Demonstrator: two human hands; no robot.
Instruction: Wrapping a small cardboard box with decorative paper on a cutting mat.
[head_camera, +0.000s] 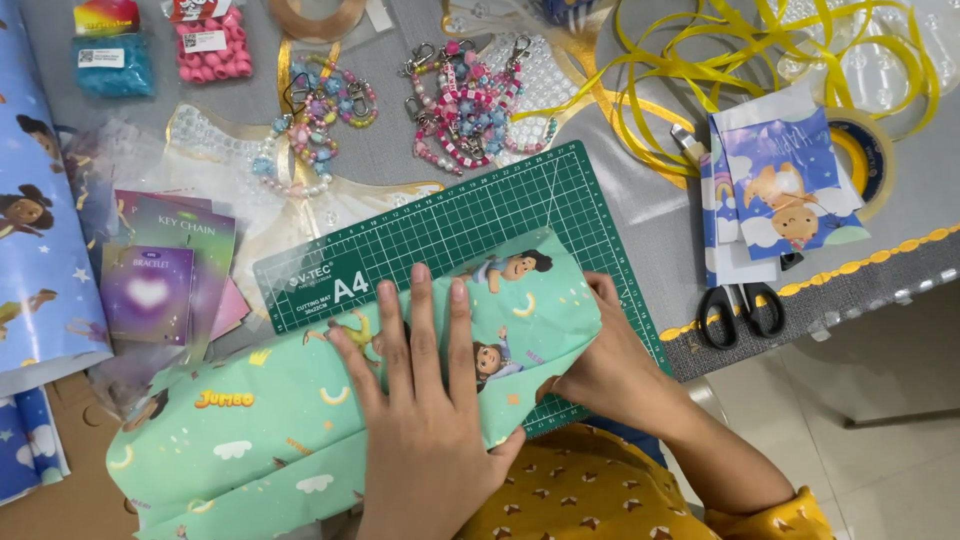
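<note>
On the green cutting mat (470, 215), at the near edge of the grey table (640, 225), lies a parcel in mint-green printed wrapping paper (260, 420), its right end on the mat and its left end running off toward the lower left. Left hand (425, 400) lies flat on top, fingers spread and extended, pressing the paper down rather than gripping. Right hand (600, 365) is curled against the parcel's right end, fingers bent onto the paper there; whether it pinches a fold cannot be told. Judgement: paper thin, light, smooth, likely to crease and tear at corners; contents give it a firm rounded form, so hold is best by flat palms on top and at the ends. Outward: bead keychains (465, 100) and more beaded strands (315, 125) beyond the mat; bags of pink beads (212, 45) and blue beads (110, 55) at the far left; small purple cards (165, 275); blue printed paper (40, 220); yellow ribbon (760, 50); tape roll (865, 155); black-handled scissors (745, 305).
</note>
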